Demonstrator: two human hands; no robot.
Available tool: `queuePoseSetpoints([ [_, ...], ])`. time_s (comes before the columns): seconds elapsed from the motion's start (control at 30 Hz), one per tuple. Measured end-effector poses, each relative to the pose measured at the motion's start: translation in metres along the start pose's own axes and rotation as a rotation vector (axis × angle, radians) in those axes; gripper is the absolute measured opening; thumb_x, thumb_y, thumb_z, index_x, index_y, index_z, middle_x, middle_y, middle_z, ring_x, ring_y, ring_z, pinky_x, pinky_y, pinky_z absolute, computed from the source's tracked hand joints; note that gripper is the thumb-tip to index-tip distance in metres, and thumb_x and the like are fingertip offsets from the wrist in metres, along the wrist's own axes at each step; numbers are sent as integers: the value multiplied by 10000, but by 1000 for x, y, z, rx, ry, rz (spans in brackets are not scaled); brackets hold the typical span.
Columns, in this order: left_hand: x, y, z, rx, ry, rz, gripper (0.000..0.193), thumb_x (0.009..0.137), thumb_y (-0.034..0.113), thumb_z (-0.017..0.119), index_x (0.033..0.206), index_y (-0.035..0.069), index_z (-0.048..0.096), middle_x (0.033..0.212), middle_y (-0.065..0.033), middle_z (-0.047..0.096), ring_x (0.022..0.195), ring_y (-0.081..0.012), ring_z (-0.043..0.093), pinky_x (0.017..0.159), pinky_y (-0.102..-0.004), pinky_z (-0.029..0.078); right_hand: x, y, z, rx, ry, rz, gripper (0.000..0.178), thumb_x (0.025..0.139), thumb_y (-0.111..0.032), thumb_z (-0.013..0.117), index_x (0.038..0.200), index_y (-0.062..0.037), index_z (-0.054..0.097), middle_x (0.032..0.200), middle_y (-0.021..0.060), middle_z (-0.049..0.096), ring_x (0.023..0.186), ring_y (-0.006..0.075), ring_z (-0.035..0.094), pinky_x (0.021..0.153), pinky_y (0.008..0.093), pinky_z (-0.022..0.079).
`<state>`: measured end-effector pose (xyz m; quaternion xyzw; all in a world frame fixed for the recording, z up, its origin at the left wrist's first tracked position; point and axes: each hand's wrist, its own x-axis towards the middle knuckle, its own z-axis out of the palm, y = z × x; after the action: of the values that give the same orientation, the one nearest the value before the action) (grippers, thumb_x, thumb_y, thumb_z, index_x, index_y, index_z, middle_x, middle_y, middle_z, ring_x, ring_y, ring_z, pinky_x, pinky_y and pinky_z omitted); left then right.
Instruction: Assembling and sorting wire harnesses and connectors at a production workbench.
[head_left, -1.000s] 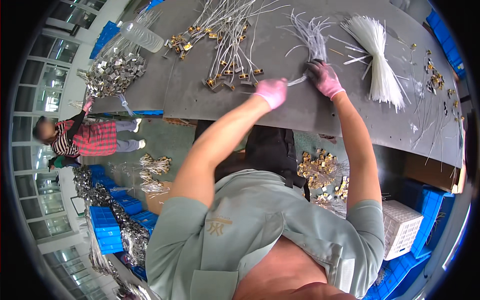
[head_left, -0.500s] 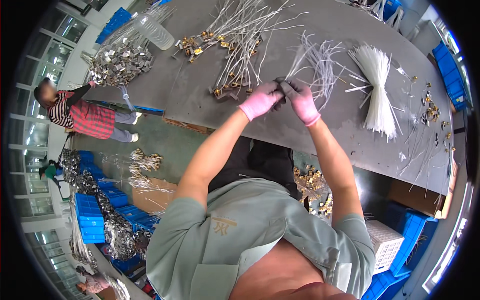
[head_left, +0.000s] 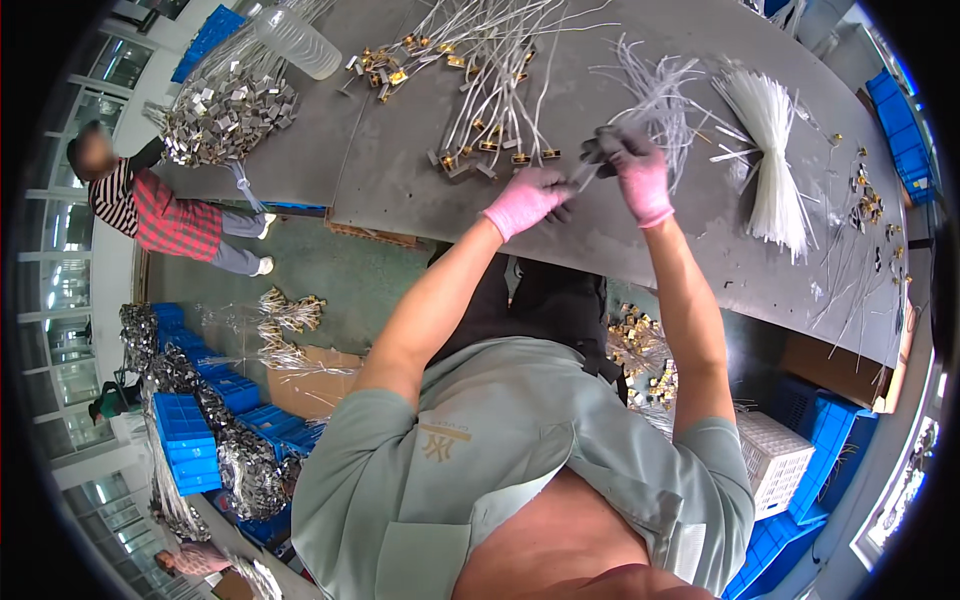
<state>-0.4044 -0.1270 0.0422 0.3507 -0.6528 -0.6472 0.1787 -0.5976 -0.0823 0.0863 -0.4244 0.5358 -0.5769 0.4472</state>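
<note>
Both my hands wear pink gloves with dark grey fingers, held over the near part of the grey table. My left hand (head_left: 533, 198) is closed, its fingertips pinched on a thin pale strand (head_left: 587, 179). My right hand (head_left: 637, 178) is curled at the strand's other end, just in front of a loose heap of clear and white strands (head_left: 662, 95). To the left of the heap lie white wires (head_left: 497, 95) with brass-coloured and grey metal clips (head_left: 483, 135) at their ends. A tied sheaf of white plastic strips (head_left: 770, 165) lies to the right.
Loose wires with small brass parts (head_left: 868, 207) lie at the table's right end. A clear plastic bottle (head_left: 298, 42) and a large bundle of metal-ended wires (head_left: 230, 115) are at the far left, beside another person (head_left: 165, 210). Blue crates (head_left: 185, 440) stand on the floor.
My hands, together before, have moved apart; the right has gone right and up towards the strand heap. A pale strand now shows between them.
</note>
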Motion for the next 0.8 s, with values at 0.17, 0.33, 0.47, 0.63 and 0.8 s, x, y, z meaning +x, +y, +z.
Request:
queuePoseSetpoints([
  [0.17, -38, -4, -33, 354, 350, 332, 230, 836, 152, 640, 1042, 56, 671, 988, -112, 677, 955, -215, 640, 848, -306, 479, -11, 32, -14, -327, 307, -293, 180, 908, -70, 565, 1028, 28, 655, 912, 114, 706, 787, 151, 674, 658, 250, 509],
  [0.33, -41, -30, -115, 576, 809, 214, 255, 819, 148, 635, 1047, 33, 648, 963, -141, 653, 898, -272, 631, 809, -338, 489, -20, 107, -40, -732, 236, -303, 211, 868, -82, 603, 1060, -14, 658, 946, 195, 677, 853, 247, 693, 752, 323, 514],
  [0.47, -20, -38, -175, 674, 821, 167, 299, 810, 198, 644, 1061, 37, 624, 1045, -185, 630, 1022, -351, 591, 886, -392, 474, -35, 72, -14, -369, 364, -290, 183, 861, -10, 608, 1037, 8, 656, 911, 125, 706, 822, 123, 653, 765, 251, 499],
  [0.63, 34, -54, -201, 651, 645, 44, 408, 818, 286, 637, 1153, 55, 609, 1137, -192, 618, 1066, -334, 583, 928, -389, 459, -50, 121, -37, -477, 410, -190, 174, 906, -34, 582, 1058, 25, 644, 996, 87, 692, 916, 140, 632, 853, 268, 481],
  [0.8, 86, -33, -195, 432, 509, 0, 378, 824, 270, 643, 1133, 52, 641, 1080, -199, 652, 1041, -315, 619, 901, -361, 474, -36, 113, -31, -221, 549, -91, 200, 928, -95, 583, 1085, 21, 626, 947, 86, 695, 852, 113, 617, 795, 256, 483],
])
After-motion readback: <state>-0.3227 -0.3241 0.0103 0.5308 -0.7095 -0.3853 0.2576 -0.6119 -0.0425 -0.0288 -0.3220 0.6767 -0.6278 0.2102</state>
